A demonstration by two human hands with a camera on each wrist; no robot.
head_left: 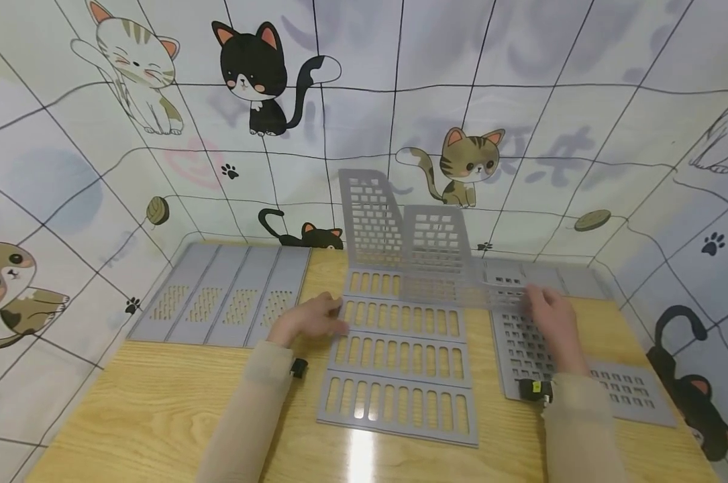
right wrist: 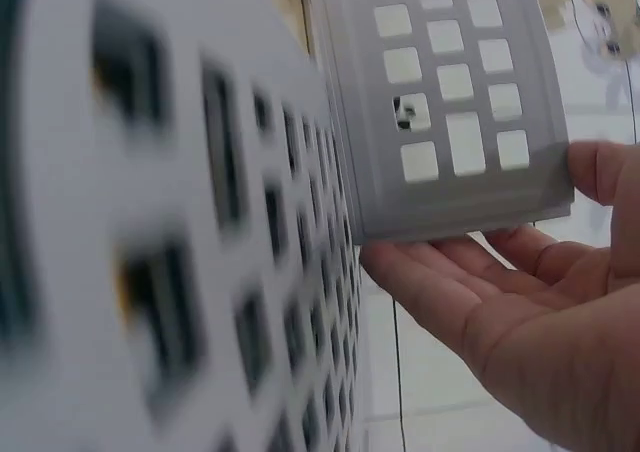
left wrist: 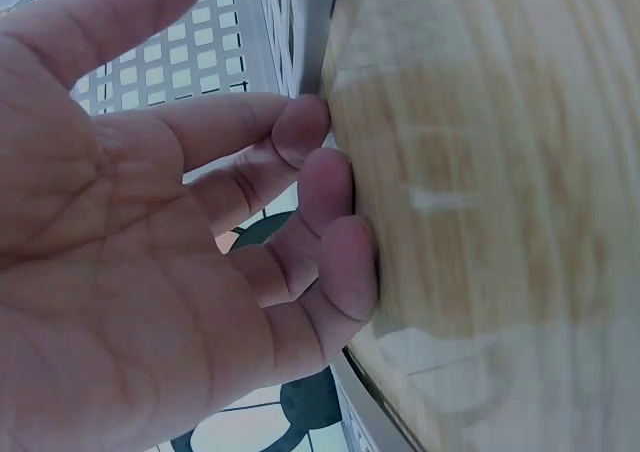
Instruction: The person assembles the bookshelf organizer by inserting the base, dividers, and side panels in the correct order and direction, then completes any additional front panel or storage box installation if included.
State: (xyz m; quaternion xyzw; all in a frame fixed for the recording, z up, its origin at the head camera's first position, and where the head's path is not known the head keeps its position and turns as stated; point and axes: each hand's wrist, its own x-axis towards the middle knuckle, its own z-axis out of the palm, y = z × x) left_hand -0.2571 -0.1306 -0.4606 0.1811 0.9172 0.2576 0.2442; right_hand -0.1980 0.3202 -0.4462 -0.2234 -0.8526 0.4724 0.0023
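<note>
Looks bright in the head view, glares white off the tabletop, blurs the right wrist's closest panel.

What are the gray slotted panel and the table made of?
The gray slotted panel looks like smooth plastic: thin, evenly colored, rounded slots. The table seems glossy wood, or maybe wood-print covering: it has grain and a bright reflection.

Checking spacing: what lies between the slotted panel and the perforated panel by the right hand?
The head view shows bare wooden table between slotted panel and perforated panel; farther back, a blurred grey piece crosses over.
</note>
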